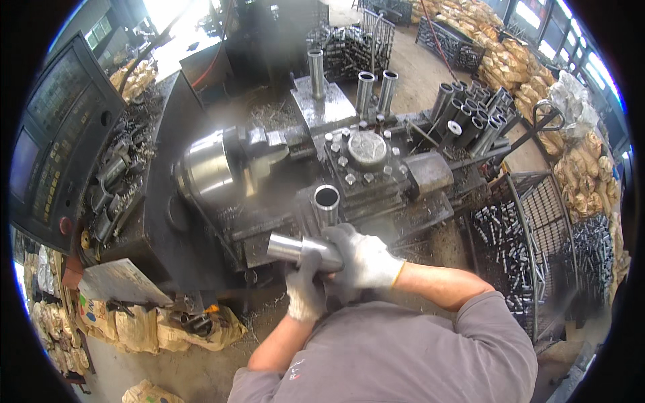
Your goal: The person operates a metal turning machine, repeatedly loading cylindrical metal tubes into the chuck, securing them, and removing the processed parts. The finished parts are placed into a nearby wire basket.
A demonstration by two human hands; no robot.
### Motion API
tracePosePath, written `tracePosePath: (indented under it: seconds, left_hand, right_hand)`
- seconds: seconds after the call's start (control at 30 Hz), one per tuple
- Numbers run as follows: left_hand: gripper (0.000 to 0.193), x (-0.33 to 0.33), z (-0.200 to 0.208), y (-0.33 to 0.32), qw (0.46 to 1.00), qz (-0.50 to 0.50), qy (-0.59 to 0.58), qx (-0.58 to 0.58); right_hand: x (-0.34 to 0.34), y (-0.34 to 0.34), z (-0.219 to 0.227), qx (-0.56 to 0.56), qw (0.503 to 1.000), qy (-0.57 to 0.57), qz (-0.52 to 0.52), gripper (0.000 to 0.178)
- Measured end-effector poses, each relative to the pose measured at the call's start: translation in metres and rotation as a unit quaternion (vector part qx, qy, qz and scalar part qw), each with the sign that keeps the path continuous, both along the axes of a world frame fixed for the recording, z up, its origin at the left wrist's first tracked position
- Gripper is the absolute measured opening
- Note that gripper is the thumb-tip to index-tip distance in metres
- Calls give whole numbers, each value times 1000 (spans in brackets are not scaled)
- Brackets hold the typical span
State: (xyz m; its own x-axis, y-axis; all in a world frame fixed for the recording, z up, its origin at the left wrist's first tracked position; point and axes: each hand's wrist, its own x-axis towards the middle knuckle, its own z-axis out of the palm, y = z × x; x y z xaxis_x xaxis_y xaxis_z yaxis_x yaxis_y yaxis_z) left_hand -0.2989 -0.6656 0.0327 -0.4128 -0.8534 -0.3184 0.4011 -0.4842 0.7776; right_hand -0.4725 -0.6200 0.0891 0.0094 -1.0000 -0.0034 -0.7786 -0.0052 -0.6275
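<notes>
In front of my chest, a shiny steel tube (285, 247) lies roughly sideways, its bare end pointing left. My left hand (306, 289), in a white knit glove with dark grey fingers, grips it from below around the middle. The gloved right hand (366, 258) closes over the tube's right end, which the fingers mostly hide. Just beyond my hands a second steel tube (327, 208) stands upright with its open mouth up. Past it is a lathe, with a round chuck (209, 163) on the left and a bolted tool post (367, 149) in the middle.
One tube (316, 72) stands on a metal block, two more behind the tool post. Many tubes (470, 117) cluster at the right. A control panel (54, 141) rises at the left. Wire bins (521, 255) of small metal parts stand right; stacked sacks (524, 67) line the far side.
</notes>
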Motion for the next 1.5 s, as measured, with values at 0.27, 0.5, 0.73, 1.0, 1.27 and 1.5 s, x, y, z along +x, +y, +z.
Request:
tracePosePath:
  seconds: [0.27,0.5,0.73,1.0,1.27,1.5]
  left_hand:
    - [28,27,-112,-5,984,-7,102,143]
    - [51,34,-117,-14,989,73,59,111]
    - [86,-33,-33,-58,710,50,-412,-570]
    - [56,-32,-49,-127,857,41,-331,-394]
    - [70,54,-140,-146,982,53,181,-26]
    - [85,69,-128,-103,980,99,166,47]
  right_hand:
    - [-29,-1,-138,265,948,-178,-7,65]
    - [-19,-7,-72,127,965,-215,81,54]
    - [-124,12,-84,-19,981,-118,-156,48]
    - [-117,49,-82,240,957,154,-47,44]
    - [19,-39,-130,130,984,124,14,48]
    - [8,-61,-70,37,987,-139,-72,38]
